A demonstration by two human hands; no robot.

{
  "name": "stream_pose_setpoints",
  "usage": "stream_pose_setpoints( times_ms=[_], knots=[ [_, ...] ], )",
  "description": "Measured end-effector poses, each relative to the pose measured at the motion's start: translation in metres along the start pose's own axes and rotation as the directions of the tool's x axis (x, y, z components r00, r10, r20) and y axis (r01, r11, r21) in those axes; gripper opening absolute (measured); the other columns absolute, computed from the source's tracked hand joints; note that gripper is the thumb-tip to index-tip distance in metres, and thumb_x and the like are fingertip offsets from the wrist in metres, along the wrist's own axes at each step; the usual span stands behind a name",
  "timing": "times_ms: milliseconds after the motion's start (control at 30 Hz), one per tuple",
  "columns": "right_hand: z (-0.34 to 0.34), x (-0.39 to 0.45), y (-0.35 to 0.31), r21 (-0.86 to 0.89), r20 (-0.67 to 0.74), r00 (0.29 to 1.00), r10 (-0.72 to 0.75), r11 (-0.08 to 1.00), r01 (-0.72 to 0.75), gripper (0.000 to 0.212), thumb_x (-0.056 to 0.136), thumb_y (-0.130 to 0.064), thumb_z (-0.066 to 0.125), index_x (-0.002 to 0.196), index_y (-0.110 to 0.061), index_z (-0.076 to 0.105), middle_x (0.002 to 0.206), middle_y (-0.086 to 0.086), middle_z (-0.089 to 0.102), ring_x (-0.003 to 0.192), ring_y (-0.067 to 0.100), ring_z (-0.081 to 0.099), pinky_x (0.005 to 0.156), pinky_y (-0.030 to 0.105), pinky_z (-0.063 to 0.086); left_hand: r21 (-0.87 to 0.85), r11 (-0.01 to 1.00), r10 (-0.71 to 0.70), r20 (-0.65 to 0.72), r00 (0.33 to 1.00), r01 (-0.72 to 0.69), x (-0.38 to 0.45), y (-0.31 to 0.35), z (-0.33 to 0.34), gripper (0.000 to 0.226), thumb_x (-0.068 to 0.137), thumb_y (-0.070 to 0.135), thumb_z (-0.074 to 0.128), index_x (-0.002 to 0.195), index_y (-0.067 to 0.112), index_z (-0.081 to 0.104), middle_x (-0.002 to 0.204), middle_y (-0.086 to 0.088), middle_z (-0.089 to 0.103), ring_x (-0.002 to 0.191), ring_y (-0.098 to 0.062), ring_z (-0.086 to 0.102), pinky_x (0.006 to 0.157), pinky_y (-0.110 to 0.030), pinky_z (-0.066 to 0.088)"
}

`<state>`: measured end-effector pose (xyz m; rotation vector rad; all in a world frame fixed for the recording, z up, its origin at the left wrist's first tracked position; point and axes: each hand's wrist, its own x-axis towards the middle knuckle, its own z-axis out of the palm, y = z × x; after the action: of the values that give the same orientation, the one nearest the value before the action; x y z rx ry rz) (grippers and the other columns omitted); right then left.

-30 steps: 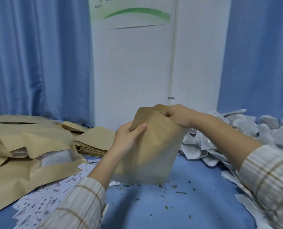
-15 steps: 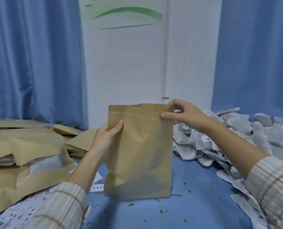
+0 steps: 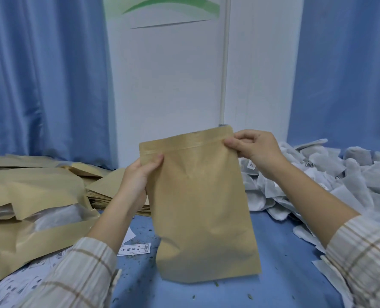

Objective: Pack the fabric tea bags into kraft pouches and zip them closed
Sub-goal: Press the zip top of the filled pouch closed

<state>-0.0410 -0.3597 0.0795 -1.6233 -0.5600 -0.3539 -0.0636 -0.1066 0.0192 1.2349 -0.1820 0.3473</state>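
Pouch: kraft paper, upright, held between both hands, its base at or just above the blue worktop; lower part looks slightly bulged, contents not visible.
Zip strip: pressed line across the pouch just below its top edge; it looks flat along the visible length, though whether it is fully sealed cannot be told.
Left grip: thumb on the front face at the pouch's upper left edge, fingers hidden behind; pinching the pouch.
Right grip: thumb and forefinger pressed together on the right end of the zip strip, other fingers curled.
Tea bags: loose white heap on the worktop, beyond and to the right of the right grip.
Empty pouches: flat stack behind the left grip.
Packed pouches: pile with clear windows, well to the left of the left grip.
Printed cards: scattered under the left forearm.
Step in hand: closing the zip, judged at its last pinch.
Next move: likely calls for a check along the strip, then setting the pouch on the pile to the left and taking a fresh one from the stack.
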Motion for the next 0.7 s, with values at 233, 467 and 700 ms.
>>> stream_pose_setpoints(
  times_ms=[233,467,700],
  knots=[
    [0.006,-0.004,0.019,0.098,-0.149,0.988,0.047,0.995,-0.033,0.013,0.075,-0.008,0.074,0.068,-0.011,0.063,0.057,-0.004,0.068,0.054,0.005,0.062,0.054,0.017,0.052,-0.068,0.998,-0.005,-0.28,0.96,-0.015,0.002,0.002,-0.003,0.009,0.075,0.017,0.076,0.082,0.014,0.073,0.082,-0.001,0.074,0.073,-0.017,0.069,0.067,-0.027,0.053],
    [0.009,-0.006,0.03,-0.117,-0.14,0.985,0.103,0.986,-0.12,0.006,0.082,-0.017,0.07,0.084,-0.013,0.065,0.079,0.001,0.067,0.075,0.012,0.063,0.073,0.027,0.05,0.019,0.999,0.029,-0.237,0.971,-0.025,-0.006,0.003,0.001,0.005,0.076,0.012,0.074,0.081,0.012,0.072,0.075,0.001,0.074,0.065,-0.012,0.069,0.054,-0.019,0.051],
    [0.052,0.0,-0.005,-0.677,0.138,0.902,-0.409,0.626,0.387,0.027,0.091,-0.038,0.046,0.104,-0.022,0.063,0.111,-0.006,0.061,0.107,0.012,0.053,0.095,0.032,0.039,0.123,0.982,0.161,-0.124,0.979,-0.145,-0.022,-0.005,0.029,0.01,0.08,0.02,0.072,0.07,0.02,0.073,0.074,0.005,0.073,0.066,-0.007,0.065,0.06,-0.019,0.052]
  ],
)
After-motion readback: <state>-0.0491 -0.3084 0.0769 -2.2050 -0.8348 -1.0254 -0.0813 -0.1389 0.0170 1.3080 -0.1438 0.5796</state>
